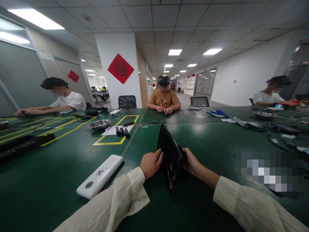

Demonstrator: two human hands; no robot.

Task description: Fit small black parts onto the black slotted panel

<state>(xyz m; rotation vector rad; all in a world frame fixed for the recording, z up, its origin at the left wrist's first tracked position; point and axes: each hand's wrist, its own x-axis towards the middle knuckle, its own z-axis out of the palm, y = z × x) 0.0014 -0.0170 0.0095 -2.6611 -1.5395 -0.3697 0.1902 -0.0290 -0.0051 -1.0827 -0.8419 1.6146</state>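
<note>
A thin black rectangular panel (171, 161) stands tilted on edge between my two hands, above the green table. My left hand (151, 163) is closed at its left face, with the thumb pressed against it and a small blue spot at the fingertip. On the far side, my right hand (192, 161) grips the panel by a dark part that sticks out behind it. The fingers there are partly hidden by the panel. A white power bank (100, 176) marked 26 lies left of my left forearm.
A metal bowl (99, 124), black connector pieces (122, 132) and white paper (109, 130) lie beyond, near yellow tape. A person (164, 96) sits opposite, others at both sides. A long black part (24, 146) lies left; bags and cables (285, 129) are at right.
</note>
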